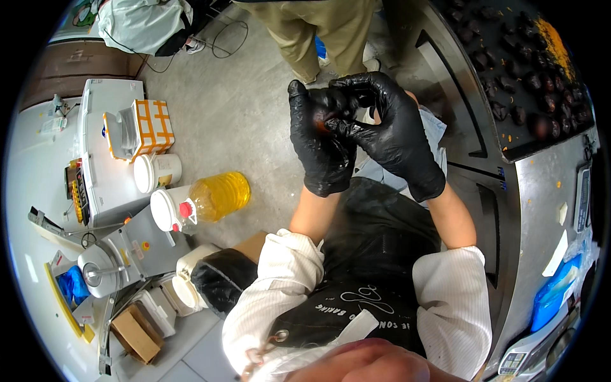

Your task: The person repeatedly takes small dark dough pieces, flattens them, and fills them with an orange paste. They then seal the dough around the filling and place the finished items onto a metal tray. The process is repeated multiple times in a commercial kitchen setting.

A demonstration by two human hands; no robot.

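Observation:
Both my hands wear shiny black gloves and are raised in front of my black apron (382, 280). My left hand (321, 143) cups a small dark lump (322, 121) with a reddish-brown sheen, mostly hidden by the fingers. Curled over from the right, my right hand (398, 130) presses its thumb and fingertips against that lump. Similar dark glossy balls (548, 103) lie on a black tray (519, 148) at the upper right, beside a strip of orange shreds (555, 49).
The tray rests on a steel counter (541, 184), with a scale (582, 197) and blue bag (552, 293) along it. On my left stand an oil jug (219, 196), white bucket (147, 173), orange-taped box (154, 127) and machine (140, 248). Another person's trousered legs (305, 32) are ahead.

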